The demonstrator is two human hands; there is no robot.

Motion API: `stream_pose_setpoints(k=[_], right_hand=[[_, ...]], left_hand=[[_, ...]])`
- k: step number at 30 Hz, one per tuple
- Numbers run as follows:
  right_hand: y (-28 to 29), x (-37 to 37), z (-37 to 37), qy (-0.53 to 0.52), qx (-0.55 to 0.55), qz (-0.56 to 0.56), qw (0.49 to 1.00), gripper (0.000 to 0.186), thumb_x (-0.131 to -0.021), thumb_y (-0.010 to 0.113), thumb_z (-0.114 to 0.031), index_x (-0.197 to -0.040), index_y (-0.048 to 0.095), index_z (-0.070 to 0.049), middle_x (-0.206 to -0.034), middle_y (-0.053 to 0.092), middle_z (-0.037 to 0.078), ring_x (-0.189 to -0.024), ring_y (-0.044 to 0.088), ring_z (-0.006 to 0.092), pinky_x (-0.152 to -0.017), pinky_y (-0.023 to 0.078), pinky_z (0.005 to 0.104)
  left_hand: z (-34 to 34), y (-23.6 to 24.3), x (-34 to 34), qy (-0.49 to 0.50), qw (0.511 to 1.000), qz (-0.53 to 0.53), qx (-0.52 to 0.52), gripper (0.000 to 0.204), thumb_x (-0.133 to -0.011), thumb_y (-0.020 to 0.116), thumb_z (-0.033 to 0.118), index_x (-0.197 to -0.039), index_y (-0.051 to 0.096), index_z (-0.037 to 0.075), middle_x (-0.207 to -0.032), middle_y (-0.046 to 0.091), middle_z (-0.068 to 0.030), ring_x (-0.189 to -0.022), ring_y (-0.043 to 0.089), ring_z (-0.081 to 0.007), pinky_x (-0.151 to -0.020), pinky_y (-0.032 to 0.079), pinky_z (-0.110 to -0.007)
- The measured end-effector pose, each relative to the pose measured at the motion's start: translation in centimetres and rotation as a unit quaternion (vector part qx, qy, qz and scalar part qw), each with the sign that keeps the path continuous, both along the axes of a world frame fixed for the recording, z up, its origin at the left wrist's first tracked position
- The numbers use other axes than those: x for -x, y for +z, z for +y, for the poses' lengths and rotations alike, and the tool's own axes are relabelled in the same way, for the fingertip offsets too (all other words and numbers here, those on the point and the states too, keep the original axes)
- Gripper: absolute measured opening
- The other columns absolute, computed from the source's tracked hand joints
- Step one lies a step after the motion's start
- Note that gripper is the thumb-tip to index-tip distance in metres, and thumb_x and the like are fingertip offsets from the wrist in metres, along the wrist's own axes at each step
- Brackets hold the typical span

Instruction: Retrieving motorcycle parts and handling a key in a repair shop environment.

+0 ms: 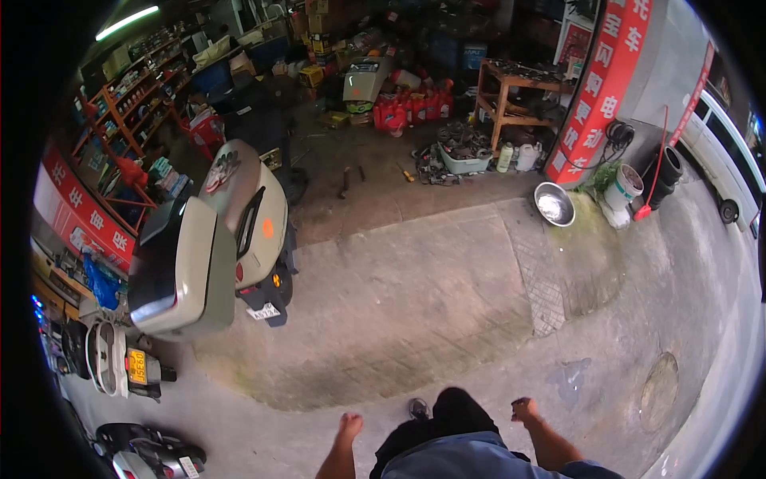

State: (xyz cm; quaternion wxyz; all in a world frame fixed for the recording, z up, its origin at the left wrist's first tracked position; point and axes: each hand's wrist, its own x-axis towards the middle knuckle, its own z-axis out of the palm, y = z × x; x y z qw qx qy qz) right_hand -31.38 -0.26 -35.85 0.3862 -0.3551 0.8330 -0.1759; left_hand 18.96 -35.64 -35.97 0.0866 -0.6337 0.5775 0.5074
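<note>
My left hand hangs low beside my left leg, its fingers curled in and nothing visible in them. On the other side, my right hand is also closed, out to the right of my knee. Something small and dark shows at its fingers, too small to name. Both hands are over the concrete ground, touching nothing around them. Ahead to the left stands a beige scooter with a large top box at its rear. A pair of gloves lies on the scooter's seat.
A metal basin sits by the red pillar. Farther in are a wooden workbench, a tub of parts, red bottles and tools on the floor. Other scooters stand at left; a white van at right.
</note>
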Motion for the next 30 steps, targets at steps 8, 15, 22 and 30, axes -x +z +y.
stream_pose_setpoints(k=[8,15,22,30], right_hand=[[5.2,12.5,-36.3,-0.334,0.037,-0.163,0.928,0.015,-0.085,0.054,-0.008,-0.091,0.064,0.001,-0.067,0.061,0.01,-0.052,0.061,0.0203,-0.046,0.054,0.0336],[10.6,22.4,-65.3,-0.387,0.018,-0.196,0.901,0.014,-0.084,0.053,-0.007,-0.088,0.065,-0.002,-0.068,0.061,0.009,-0.053,0.06,0.0183,-0.047,0.052,0.0305],[20.8,28.4,-92.9,-0.287,0.075,-0.241,0.924,0.013,-0.084,0.055,-0.002,-0.092,0.064,-0.004,-0.071,0.061,0.008,-0.055,0.061,0.0164,-0.05,0.054,0.0295],[25.8,34.9,-107.7,-0.342,0.099,-0.235,0.904,0.014,-0.083,0.054,-0.003,-0.09,0.066,-0.001,-0.07,0.063,0.01,-0.054,0.062,0.0187,-0.048,0.052,0.0304]], left_hand=[[-30.6,3.4,18.9,0.033,0.986,0.111,0.123,0.022,-0.083,0.061,0.028,-0.086,0.066,0.007,-0.073,0.067,-0.0055,-0.07,0.064,-0.0173,-0.065,0.051,-0.033],[-40.3,9.4,18.3,0.163,0.982,0.057,-0.074,0.019,-0.083,0.061,0.021,-0.089,0.067,0.004,-0.074,0.067,-0.007,-0.064,0.064,-0.0179,-0.055,0.051,-0.029],[-50.9,17.5,19.7,0.279,0.945,0.016,-0.168,0.02,-0.086,0.054,0.008,-0.1,0.066,0.001,-0.079,0.067,-0.01,-0.066,0.065,-0.0193,-0.054,0.052,-0.032],[-86.9,16.6,27.5,0.265,0.829,0.206,-0.446,0.02,-0.086,0.053,0.011,-0.102,0.063,0.004,-0.083,0.066,-0.0111,-0.071,0.065,-0.0253,-0.062,0.056,-0.041]])
